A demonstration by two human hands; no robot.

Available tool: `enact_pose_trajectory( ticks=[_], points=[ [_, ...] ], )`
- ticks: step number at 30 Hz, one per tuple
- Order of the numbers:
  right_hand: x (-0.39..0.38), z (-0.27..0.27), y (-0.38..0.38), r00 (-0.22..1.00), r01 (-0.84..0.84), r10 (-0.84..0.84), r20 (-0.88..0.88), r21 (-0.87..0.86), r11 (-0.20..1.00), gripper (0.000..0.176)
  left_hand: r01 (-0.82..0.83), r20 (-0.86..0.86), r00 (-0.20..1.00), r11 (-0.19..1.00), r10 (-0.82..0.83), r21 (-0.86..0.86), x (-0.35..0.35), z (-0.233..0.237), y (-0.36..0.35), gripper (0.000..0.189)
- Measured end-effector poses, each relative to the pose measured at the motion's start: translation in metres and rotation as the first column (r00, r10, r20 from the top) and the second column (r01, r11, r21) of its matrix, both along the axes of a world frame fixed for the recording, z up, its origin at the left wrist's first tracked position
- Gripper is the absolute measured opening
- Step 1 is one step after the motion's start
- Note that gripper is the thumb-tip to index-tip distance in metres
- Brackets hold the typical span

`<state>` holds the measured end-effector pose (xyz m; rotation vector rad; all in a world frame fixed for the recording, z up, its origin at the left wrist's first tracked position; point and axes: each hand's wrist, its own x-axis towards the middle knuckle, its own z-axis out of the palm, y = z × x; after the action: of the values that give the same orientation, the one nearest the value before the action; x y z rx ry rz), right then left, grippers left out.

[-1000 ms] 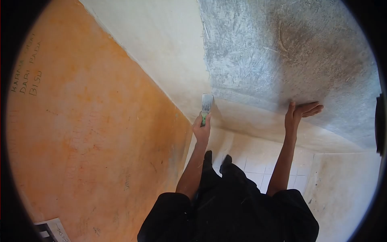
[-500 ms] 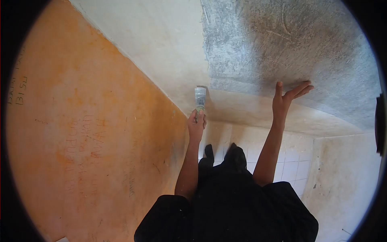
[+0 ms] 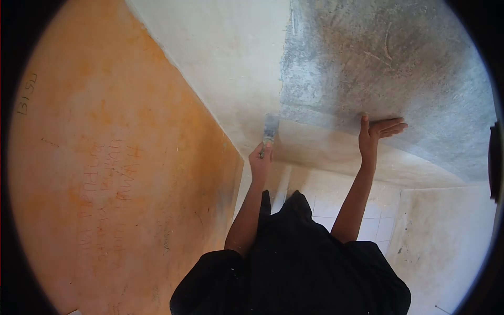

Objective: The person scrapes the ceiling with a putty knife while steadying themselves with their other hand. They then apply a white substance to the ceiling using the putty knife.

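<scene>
- Just off centre toward 1 o'clock, the scraper (image 3: 271, 127) is pointing its blade up the pale wall (image 3: 226, 63), sitting right by the lower left corner of the rough grey patch (image 3: 362, 68). Can't tell if the edge is touching.
- Left hand (image 3: 260, 160) is gripping the scraper by its handle, fingers wrapping round it.
- Grey patch is spreading from 12 to 3 o'clock, showing scratches and darker smudges.
- Right hand (image 3: 377, 130) is hanging out near 2 o'clock by the patch's lower edge, holding no tool, open with fingers stretching right and thumb sticking up. Can't tell if the palm is touching.
- Black clothing (image 3: 294, 262) is filling 6 o'clock.
- White floor tiles (image 3: 370, 226) are showing around 4 o'clock.
- Orange wall (image 3: 105, 173) is taking up the 9 o'clock side, wearing red and dark scribbles.
</scene>
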<state>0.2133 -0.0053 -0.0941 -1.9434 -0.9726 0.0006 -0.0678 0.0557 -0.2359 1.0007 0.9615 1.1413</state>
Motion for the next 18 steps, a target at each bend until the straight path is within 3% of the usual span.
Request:
enact_pose_trajectory(
  ticks=[2,5,8,10,13,16,18],
  points=[
    [-0.001,-0.001,0.001,1.000,-0.006,0.006,0.001,0.001,1.000,0.111,-0.002,-0.034,0.999,1.000,0.003,0.025,0.004,0.005,-0.001,0.023],
    [-0.003,-0.002,0.002,1.000,-0.015,0.015,0.009,-0.008,1.000,0.111,-0.033,0.071,0.997,0.999,0.035,-0.032,0.001,0.006,-0.008,0.022],
    [-0.007,-0.001,0.004,1.000,-0.025,0.025,0.013,0.000,1.000,0.111,-0.036,-0.012,0.999,0.996,0.035,-0.081,-0.005,0.008,-0.002,0.021],
    [-0.003,-0.001,0.004,1.000,-0.027,0.027,0.014,0.006,1.000,0.111,-0.038,-0.067,0.997,0.998,0.042,0.059,0.010,0.008,0.004,0.025],
    [-0.003,-0.002,0.002,0.999,-0.021,0.021,0.025,-0.010,1.000,0.111,0.022,0.001,1.000,0.991,-0.022,0.131,0.018,0.056,0.003,0.026],
    [-0.001,-0.002,0.001,0.999,-0.014,0.013,0.047,0.028,1.000,0.111,-0.061,-0.124,0.989,0.987,0.081,0.151,0.007,0.001,0.002,0.022],
    [0.002,-0.001,-0.002,0.999,0.001,-0.003,0.053,0.046,0.999,0.111,-0.052,-0.107,0.993,0.996,0.060,0.078,0.002,-0.001,-0.003,0.022]
  ],
)
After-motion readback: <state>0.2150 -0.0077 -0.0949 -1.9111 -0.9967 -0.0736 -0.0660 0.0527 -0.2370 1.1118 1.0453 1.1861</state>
